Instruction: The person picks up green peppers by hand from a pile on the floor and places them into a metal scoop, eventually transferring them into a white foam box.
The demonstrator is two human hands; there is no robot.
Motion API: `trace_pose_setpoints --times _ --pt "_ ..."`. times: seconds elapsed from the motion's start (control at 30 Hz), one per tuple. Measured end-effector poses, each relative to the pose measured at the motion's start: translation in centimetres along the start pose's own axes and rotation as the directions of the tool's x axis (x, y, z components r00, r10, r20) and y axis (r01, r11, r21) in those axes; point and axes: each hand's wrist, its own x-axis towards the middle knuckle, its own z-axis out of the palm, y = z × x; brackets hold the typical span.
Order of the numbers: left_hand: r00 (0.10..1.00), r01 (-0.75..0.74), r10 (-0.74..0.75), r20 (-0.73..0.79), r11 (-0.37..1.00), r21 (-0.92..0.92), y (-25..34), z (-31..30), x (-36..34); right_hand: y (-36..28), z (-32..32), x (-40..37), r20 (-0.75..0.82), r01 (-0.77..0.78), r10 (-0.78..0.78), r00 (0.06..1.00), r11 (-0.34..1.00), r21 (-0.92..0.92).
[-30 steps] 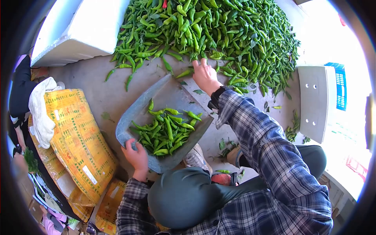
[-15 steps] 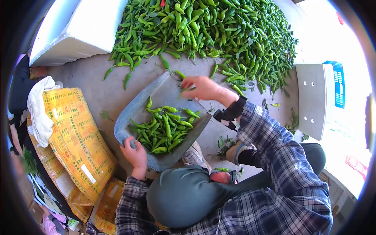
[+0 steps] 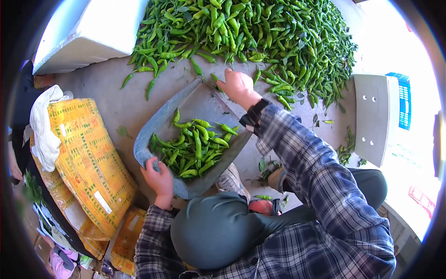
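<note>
A grey-blue plastic scoop (image 3: 141, 142) lies tilted on the floor in front of my knee, with a heap of green chili peppers (image 3: 199, 148) inside. My left hand (image 3: 159, 181) is closed around the scoop's near left edge. Beyond the scoop's front lip, my right hand (image 3: 239, 87) hovers over the floor, thumb and forefinger apart and the other fingers largely hidden. Close to its fingertips is a single green pepper (image 3: 214, 78); contact cannot be made out. A large pile of green peppers (image 3: 260, 32) spreads just beyond this hand.
White foam boxes stand at the upper left (image 3: 88, 51) and right (image 3: 377, 116), with a blue crate (image 3: 398, 100) behind the latter. Yellow-taped cartons (image 3: 88, 153) bearing a white cloth (image 3: 44, 130) are on my left. Loose peppers and leaves lie about the floor. Another person's arm shows at far left.
My right hand has moved from above the scoop forward toward the pile. My left hand keeps its hold on the scoop, and the view has shifted slightly.
</note>
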Motion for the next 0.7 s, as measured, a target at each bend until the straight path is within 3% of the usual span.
trace_pose_setpoints --times 0.03,0.1,0.23,0.3,0.37,0.43,0.47,0.5,0.57,0.63,0.7 --pt "0.999 -0.032 0.032 0.008 0.999 0.036 -0.2 -0.1 -0.1 0.3 0.2 0.3 0.009 0.002 -0.002 1.000 1.000 0.005" --pt "1.000 0.013 -0.013 0.016 0.999 0.034 0.1 -0.2 0.0 1.0 1.6 0.5 0.076 0.168 -0.164 0.984 0.985 -0.050" --pt "0.998 0.057 -0.056 0.005 0.998 -0.015 0.6 -0.4 0.0 0.7 0.3 -0.3 0.032 0.026 -0.025 0.999 0.999 -0.030" --pt "0.999 0.047 -0.048 -0.015 0.998 -0.032 0.5 -0.2 0.0 1.7 -0.1 -0.4 -0.049 0.044 -0.048 0.998 0.997 -0.071" --pt "0.999 0.029 -0.030 -0.016 1.000 -0.002 0.3 -0.2 0.0 1.9 -1.2 -1.0 -0.012 0.022 -0.022 1.000 0.998 -0.057" --pt "0.999 0.049 -0.049 -0.019 0.999 -0.018 0.6 -0.2 -0.1 1.3 -2.4 -2.1 0.043 0.083 -0.083 0.996 0.997 -0.006" --pt "0.998 0.068 -0.069 -0.014 0.997 -0.030 0.6 -0.3 -0.1 1.0 -2.7 -2.4 0.209 0.249 -0.264 0.942 0.964 0.094" --pt "0.998 0.059 -0.059 -0.014 0.998 -0.031 0.5 -0.4 -0.1 0.8 -2.8 -2.7 0.346 0.381 -0.436 0.831 0.899 0.217" --pt "0.999 0.038 -0.038 -0.016 0.999 -0.008 0.5 -0.3 0.0 0.4 -2.0 -2.3 0.331 0.396 -0.413 0.849 0.910 0.121" --pt "0.999 0.036 -0.037 -0.013 0.999 -0.013 0.8 -0.3 0.1 0.6 -0.4 -0.2 0.057 0.357 -0.355 0.933 0.933 -0.040" --pt "0.999 0.038 -0.038 0.000 0.999 -0.030 0.2 -0.5 -0.1 1.3 1.5 0.1 -0.038 0.379 -0.381 0.924 0.924 -0.054"
